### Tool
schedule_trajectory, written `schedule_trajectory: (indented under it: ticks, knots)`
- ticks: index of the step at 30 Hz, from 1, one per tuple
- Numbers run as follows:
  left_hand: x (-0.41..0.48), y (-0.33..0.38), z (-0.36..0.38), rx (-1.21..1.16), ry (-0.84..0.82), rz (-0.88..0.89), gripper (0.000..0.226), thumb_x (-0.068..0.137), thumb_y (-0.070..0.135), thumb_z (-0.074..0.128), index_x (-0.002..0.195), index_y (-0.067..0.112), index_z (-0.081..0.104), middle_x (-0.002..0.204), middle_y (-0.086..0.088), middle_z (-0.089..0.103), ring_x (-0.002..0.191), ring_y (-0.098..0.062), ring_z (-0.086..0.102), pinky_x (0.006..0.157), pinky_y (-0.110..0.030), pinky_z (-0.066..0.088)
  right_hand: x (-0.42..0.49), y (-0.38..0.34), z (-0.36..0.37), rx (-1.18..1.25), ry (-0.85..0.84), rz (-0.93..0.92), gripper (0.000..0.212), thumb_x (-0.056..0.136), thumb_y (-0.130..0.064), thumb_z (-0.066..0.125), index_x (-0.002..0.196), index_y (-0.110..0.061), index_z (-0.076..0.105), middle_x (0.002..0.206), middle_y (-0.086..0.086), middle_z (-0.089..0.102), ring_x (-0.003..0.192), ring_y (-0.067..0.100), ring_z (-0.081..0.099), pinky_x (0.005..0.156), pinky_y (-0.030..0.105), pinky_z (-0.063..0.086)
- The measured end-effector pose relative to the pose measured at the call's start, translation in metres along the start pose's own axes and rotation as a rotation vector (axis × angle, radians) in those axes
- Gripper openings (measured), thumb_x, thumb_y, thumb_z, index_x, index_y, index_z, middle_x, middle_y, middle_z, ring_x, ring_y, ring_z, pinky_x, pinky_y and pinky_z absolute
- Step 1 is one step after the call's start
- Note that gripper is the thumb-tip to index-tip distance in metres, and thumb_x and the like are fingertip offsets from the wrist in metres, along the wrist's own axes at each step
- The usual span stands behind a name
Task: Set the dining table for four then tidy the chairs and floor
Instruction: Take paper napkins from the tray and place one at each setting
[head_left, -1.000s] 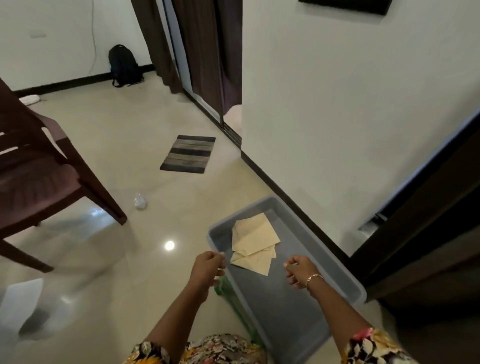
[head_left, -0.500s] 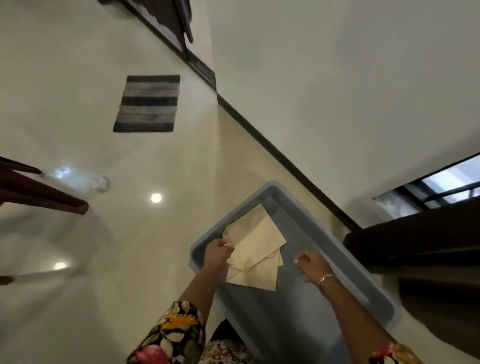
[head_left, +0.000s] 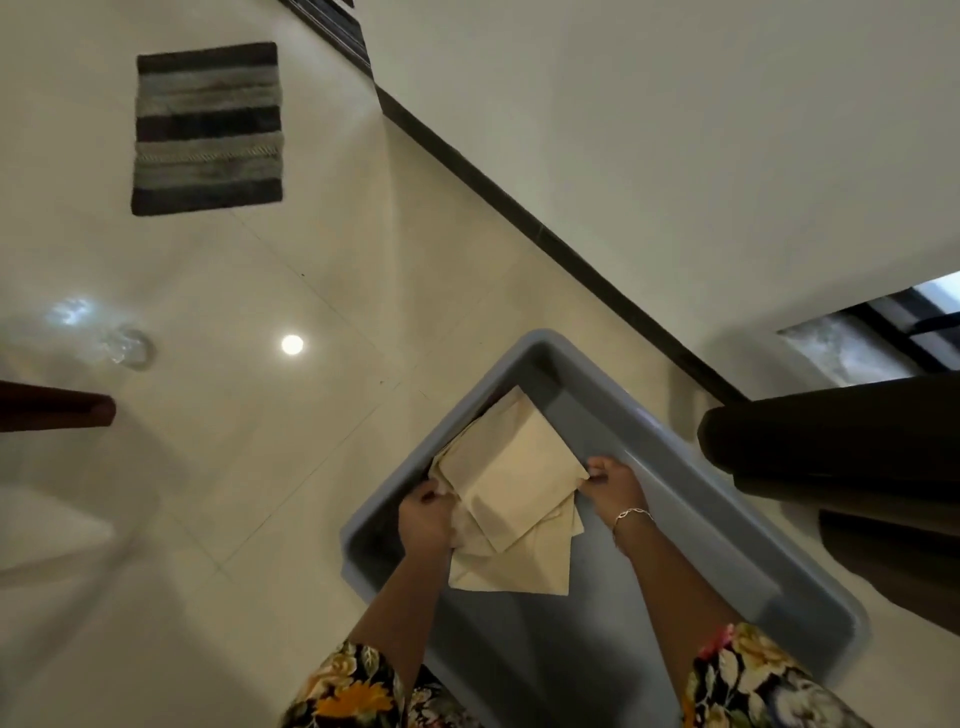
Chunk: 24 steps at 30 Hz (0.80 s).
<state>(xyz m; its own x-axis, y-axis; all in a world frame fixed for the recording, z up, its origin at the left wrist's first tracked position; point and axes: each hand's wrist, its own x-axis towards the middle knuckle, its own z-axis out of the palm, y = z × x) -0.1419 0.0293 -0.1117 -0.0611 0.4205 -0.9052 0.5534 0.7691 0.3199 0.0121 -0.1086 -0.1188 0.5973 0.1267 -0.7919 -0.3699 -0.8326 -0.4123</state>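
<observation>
Head view.

- Bin (head_left: 675, 447): grey-blue plastic, rectangular, lower centre to lower right of frame, set on the floor (head_left: 322, 467) at a slant, near the skirting (head_left: 519, 208).
- Cloths (head_left: 519, 483): cream, folded, loosely stacked in the upper half of the bin, corners fanned out; top piece tilted, lower pieces showing below and to the left.
- Left grip (head_left: 426, 519): at the left edge of the stack, inside the bin's left wall; fingers curled around the cloth edge, closed on it.
- Right grip (head_left: 613, 488): at the right corner of the top cloth; thumb and fingers pinched closed on that corner. Bracelet (head_left: 631, 515) on the wrist.
- Sleeves (head_left: 353, 686): floral print, bottom edge of frame, one on each arm.
- Mat (head_left: 208, 130): striped grey and black, upper left, flat on the floor, well apart from the bin.
- Chair leg (head_left: 57, 410): dark wood, left edge, tip only.
- Clear object (head_left: 127, 345): small, on the floor just above the chair leg; kind not discernible.
- Lamp glare (head_left: 292, 344): round spot on the tile, left of centre.
- Wall (head_left: 675, 130): pale, upper right.
- Dark furniture (head_left: 831, 431): right edge, beside the bin; kind not discernible.
</observation>
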Motion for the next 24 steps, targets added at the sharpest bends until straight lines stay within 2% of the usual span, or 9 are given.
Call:
schedule_trajectory:
  ticks: [2, 5, 9, 11, 14, 17, 20, 22, 24]
  knots:
    - [-0.001, -0.002, 0.000, 0.034, -0.015, -0.010, 0.030, 0.094, 0.005, 0.049, 0.123, 0.009, 0.055, 0.110, -0.021, 0.056, 0.090, -0.032, 0.052, 0.082, -0.041, 0.049, 0.003, -0.001, 0.004, 0.065, -0.043, 0.032, 0.038, 0.079, -0.005, 0.070, 0.114, 0.003, 0.055, 0.104, 0.016, 0.060, 0.095, 0.027, 0.056, 0.093, 0.038, 0.043]
    - [-0.008, -0.005, -0.003, 0.046, -0.078, -0.026, 0.025, 0.094, 0.005, 0.050, 0.118, 0.006, 0.054, 0.100, -0.016, 0.054, 0.085, -0.026, 0.051, 0.066, -0.031, 0.048, -0.002, -0.003, 0.006, -0.041, -0.098, 0.016, 0.032, 0.080, -0.017, 0.071, 0.105, 0.001, 0.062, 0.103, 0.017, 0.066, 0.095, 0.033, 0.061, 0.087, 0.037, 0.048]
    - [-0.026, -0.008, -0.009, 0.038, -0.092, -0.013, 0.013, 0.095, 0.004, 0.048, 0.105, 0.003, 0.056, 0.079, -0.013, 0.054, 0.069, -0.022, 0.049, 0.060, -0.029, 0.045, -0.030, -0.017, -0.010, -0.052, -0.023, -0.133, 0.019, 0.083, -0.018, 0.067, 0.087, 0.000, 0.061, 0.083, 0.014, 0.062, 0.082, 0.030, 0.058, 0.073, 0.034, 0.046]
    - [-0.039, -0.010, -0.012, 0.028, -0.095, 0.009, 0.009, 0.095, 0.005, 0.047, 0.101, 0.004, 0.055, 0.079, -0.012, 0.053, 0.070, -0.022, 0.050, 0.061, -0.030, 0.045, -0.051, -0.025, -0.023, -0.036, -0.013, -0.234, 0.019, 0.084, -0.016, 0.066, 0.075, -0.007, 0.052, 0.070, 0.005, 0.049, 0.069, 0.020, 0.048, 0.061, 0.027, 0.038]
    - [-0.060, -0.016, -0.017, -0.028, -0.119, 0.024, 0.009, 0.095, 0.005, 0.048, 0.101, 0.004, 0.055, 0.086, -0.012, 0.054, 0.073, -0.023, 0.051, 0.063, -0.032, 0.046, -0.086, -0.037, -0.043, 0.049, -0.045, -0.349, 0.014, 0.086, -0.014, 0.062, 0.075, -0.011, 0.054, 0.071, 0.002, 0.052, 0.066, 0.014, 0.048, 0.058, 0.020, 0.036]
    - [-0.087, -0.030, -0.023, -0.083, -0.144, 0.064, 0.011, 0.096, 0.011, 0.049, 0.103, 0.004, 0.054, 0.091, -0.014, 0.056, 0.079, -0.025, 0.053, 0.066, -0.036, 0.046, -0.130, -0.043, -0.063, 0.257, -0.153, -0.408, 0.015, 0.088, -0.007, 0.057, 0.076, -0.016, 0.059, 0.074, 0.000, 0.060, 0.072, 0.013, 0.057, 0.064, 0.021, 0.043]
    - [-0.118, -0.053, -0.030, -0.166, -0.177, 0.124, 0.015, 0.096, 0.016, 0.050, 0.102, 0.003, 0.055, 0.087, -0.013, 0.058, 0.075, -0.023, 0.054, 0.063, -0.031, 0.043, -0.176, -0.041, -0.083, 0.492, -0.313, -0.442, 0.014, 0.087, -0.001, 0.054, 0.080, -0.010, 0.062, 0.073, 0.001, 0.066, 0.079, 0.018, 0.061, 0.072, 0.025, 0.048]
    - [-0.142, -0.072, -0.036, -0.250, -0.208, 0.140, 0.019, 0.096, 0.019, 0.051, 0.101, 0.002, 0.057, 0.085, -0.013, 0.059, 0.073, -0.023, 0.055, 0.061, -0.029, 0.042, -0.213, -0.037, -0.094, 0.613, -0.430, -0.467, 0.005, 0.080, -0.004, 0.060, 0.079, -0.009, 0.060, 0.065, -0.002, 0.067, 0.074, 0.017, 0.061, 0.068, 0.024, 0.050]
    - [-0.175, -0.093, -0.045, -0.339, -0.238, 0.149, 0.022, 0.096, 0.022, 0.052, 0.101, 0.002, 0.059, 0.083, -0.014, 0.061, 0.071, -0.023, 0.057, 0.058, -0.027, 0.043, -0.255, -0.029, -0.104, 0.685, -0.555, -0.479, 0.016, 0.066, -0.011, 0.066, 0.078, -0.010, 0.057, 0.059, -0.003, 0.064, 0.067, 0.015, 0.061, 0.060, 0.023, 0.051]
